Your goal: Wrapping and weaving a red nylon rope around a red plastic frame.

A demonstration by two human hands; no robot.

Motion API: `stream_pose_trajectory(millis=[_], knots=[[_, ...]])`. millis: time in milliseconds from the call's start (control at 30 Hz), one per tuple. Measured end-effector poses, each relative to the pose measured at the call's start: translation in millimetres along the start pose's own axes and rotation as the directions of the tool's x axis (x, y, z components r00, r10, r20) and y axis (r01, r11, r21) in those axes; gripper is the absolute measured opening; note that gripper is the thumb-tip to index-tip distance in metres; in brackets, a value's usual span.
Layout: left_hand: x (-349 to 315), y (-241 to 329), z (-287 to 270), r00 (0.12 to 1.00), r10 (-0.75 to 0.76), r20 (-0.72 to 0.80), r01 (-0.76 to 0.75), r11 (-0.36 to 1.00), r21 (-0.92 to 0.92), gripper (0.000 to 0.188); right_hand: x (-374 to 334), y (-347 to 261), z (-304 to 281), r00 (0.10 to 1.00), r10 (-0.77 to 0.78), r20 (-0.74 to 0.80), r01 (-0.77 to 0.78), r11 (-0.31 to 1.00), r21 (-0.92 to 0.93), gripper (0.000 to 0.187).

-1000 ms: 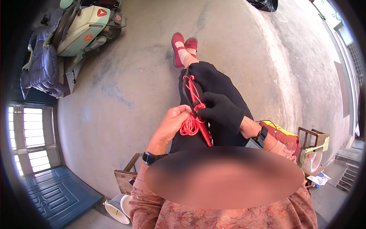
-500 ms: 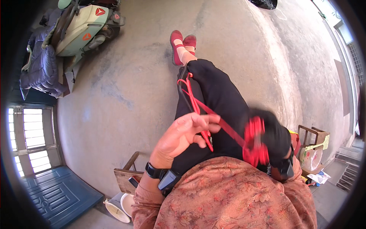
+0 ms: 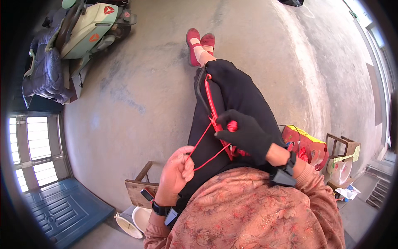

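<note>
My bare left hand is closed, its curled fingers pinching a loop of thin red cord that is drawn out from my lap. The black-gloved right hand is wrapped round a bundle of red cord, part of which shows above and below the fingers. Between my thighs lies a long black strip, bent like a handle. Alongside it runs a narrow red corded piece, and the cord crosses it near my right fingertips. The glove hides how the cord meets this piece.
A red and yellow bag sits by my right hip, near a small wooden stool. Another wooden stool and white buckets are at my left. An electric scooter stands far left, above a blue panelled door.
My right hand has moved left and inward with its red bundle, over the corded piece. My left hand has drawn back toward me, its fingers now closed on the cord, pulling out a loop.
</note>
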State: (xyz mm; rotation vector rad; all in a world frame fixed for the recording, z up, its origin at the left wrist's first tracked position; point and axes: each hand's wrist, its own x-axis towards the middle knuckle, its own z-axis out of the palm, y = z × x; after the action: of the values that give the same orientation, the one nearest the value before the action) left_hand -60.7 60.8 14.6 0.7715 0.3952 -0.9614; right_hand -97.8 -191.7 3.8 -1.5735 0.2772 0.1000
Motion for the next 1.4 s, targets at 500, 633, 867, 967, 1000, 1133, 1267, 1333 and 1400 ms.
stream_pose_trajectory(millis=[500, 633, 867, 967, 1000, 1133, 1267, 1333, 1400], knots=[[12, 35, 47, 0.853, 0.346, 0.391, -0.409, 0.909, 0.087, 0.026, 0, -11, -71, 0.980, 0.197, 0.028, -0.196, 0.930, 0.311, 0.026], [63, 40, 68, 0.893, 0.417, 0.170, -0.450, 0.826, 0.340, 0.031, 35, -1, -51, 0.953, -0.094, -0.286, 0.105, 0.994, 0.025, 0.025], [98, 7, 37, 0.980, 0.182, 0.086, -0.200, 0.923, 0.330, 0.026, 50, -3, 5, 0.973, -0.167, -0.160, 0.151, 0.983, -0.105, 0.036], [102, 2, 36, 0.976, 0.202, 0.077, -0.216, 0.905, 0.367, 0.025, 50, -4, 10, 0.971, -0.199, -0.134, 0.153, 0.943, -0.296, 0.037], [102, 3, 35, 0.976, 0.204, 0.074, -0.217, 0.905, 0.367, 0.025, 49, -9, 11, 0.967, -0.229, -0.107, 0.182, 0.923, -0.339, 0.038], [88, 28, 25, 0.928, 0.373, -0.026, -0.333, 0.856, 0.396, 0.021, 42, -35, -3, 0.964, -0.177, -0.196, 0.111, 0.945, -0.307, 0.046], [31, 59, 44, 0.914, 0.405, -0.023, -0.393, 0.899, 0.195, 0.019, 37, -61, -9, 0.798, -0.596, -0.088, 0.396, 0.629, -0.669, 0.050], [-8, 59, 67, 0.885, 0.450, 0.122, -0.463, 0.878, 0.123, 0.020, 38, -70, 1, 0.719, -0.688, 0.099, 0.492, 0.402, -0.772, 0.052], [-33, 64, 60, 0.811, 0.491, 0.317, -0.544, 0.832, 0.105, 0.022, 31, -72, 15, 0.594, -0.674, 0.440, 0.703, 0.170, -0.690, 0.046]])
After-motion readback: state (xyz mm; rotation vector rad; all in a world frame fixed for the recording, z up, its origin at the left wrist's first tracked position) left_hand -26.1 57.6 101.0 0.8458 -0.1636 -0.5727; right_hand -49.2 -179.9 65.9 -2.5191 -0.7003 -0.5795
